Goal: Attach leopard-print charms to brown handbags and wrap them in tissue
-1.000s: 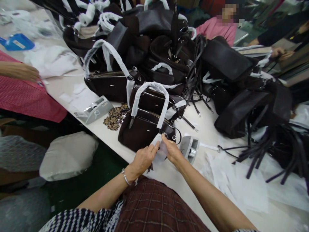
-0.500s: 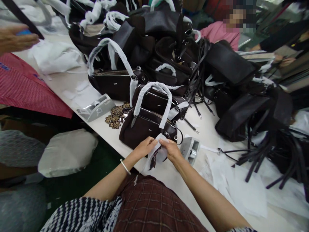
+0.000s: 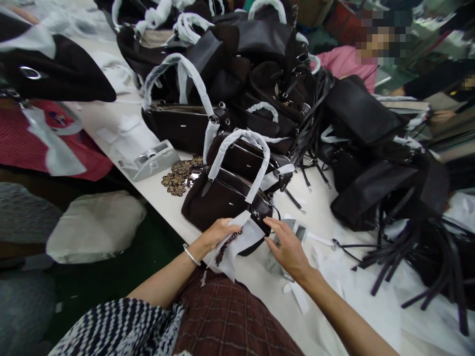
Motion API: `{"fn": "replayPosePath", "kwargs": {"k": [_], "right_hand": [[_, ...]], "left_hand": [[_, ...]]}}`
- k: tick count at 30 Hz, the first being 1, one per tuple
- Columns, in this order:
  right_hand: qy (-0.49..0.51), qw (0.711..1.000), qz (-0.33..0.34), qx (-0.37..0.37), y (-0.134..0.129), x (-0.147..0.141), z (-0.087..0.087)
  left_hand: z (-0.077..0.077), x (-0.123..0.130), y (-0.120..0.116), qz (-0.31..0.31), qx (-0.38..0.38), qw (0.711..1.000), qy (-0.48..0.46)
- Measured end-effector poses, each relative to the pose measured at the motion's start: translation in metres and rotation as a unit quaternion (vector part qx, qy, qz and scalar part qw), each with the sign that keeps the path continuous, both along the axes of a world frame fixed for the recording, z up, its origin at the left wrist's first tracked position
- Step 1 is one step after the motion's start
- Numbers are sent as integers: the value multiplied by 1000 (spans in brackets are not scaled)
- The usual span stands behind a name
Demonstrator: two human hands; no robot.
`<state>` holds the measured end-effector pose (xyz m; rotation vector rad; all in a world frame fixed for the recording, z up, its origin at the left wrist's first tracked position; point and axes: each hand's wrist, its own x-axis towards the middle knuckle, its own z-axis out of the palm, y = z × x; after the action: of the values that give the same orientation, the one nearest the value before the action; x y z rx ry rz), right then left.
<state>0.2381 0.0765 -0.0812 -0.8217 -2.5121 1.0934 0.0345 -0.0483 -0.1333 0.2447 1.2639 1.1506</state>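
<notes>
A dark brown handbag (image 3: 218, 203) with white-wrapped handles stands at the table's near edge. In front of its right end, my left hand (image 3: 219, 234) pinches white tissue paper (image 3: 249, 236) with a dark brown strap or tag (image 3: 227, 247) lying against it. My right hand (image 3: 287, 244) is at the paper's right side by the bag's end, its fingers apart and nothing held. Just behind my right hand sits a grey tape dispenser (image 3: 300, 231), partly covered.
Behind are piled dark bags (image 3: 256, 39). To the left are another tape dispenser (image 3: 156, 160), patterned tags (image 3: 174, 183) and a dark bag (image 3: 70, 69) over pink fabric. Black straps (image 3: 419, 267) and white sheets lie right. A person in pink sits beyond.
My right hand has let go of the paper and moved right, opening. The paper is spread wider. At the left, the other person's hand is gone and a dark bag has come into view.
</notes>
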Motion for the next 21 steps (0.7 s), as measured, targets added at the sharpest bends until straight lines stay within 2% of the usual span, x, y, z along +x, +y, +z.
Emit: {"fn": "replayPosePath", "kwargs": {"k": [1,3,6,10,14,18,21], "right_hand": [[9,994,62,86,1,2,-3],[26,964,164,206,3,0,-10],[81,931,222,277,8,-16,-17],[112,912,296,261,23,-47,-9],[17,893,387,228,34,-75,4],[-54,912,362,185,37,-95,5],[-62,930,335,136,38,-106,3]], "left_hand": [[-2,0,-1,4,4,1000,-27],[-5,2,-2,14,17,997,-73],[-6,5,-5,21,31,996,-83],[-3,7,-8,24,46,998,-21],[-2,8,-9,23,47,997,65],[0,6,-13,7,67,989,132],[3,4,-17,-18,81,988,129]]}}
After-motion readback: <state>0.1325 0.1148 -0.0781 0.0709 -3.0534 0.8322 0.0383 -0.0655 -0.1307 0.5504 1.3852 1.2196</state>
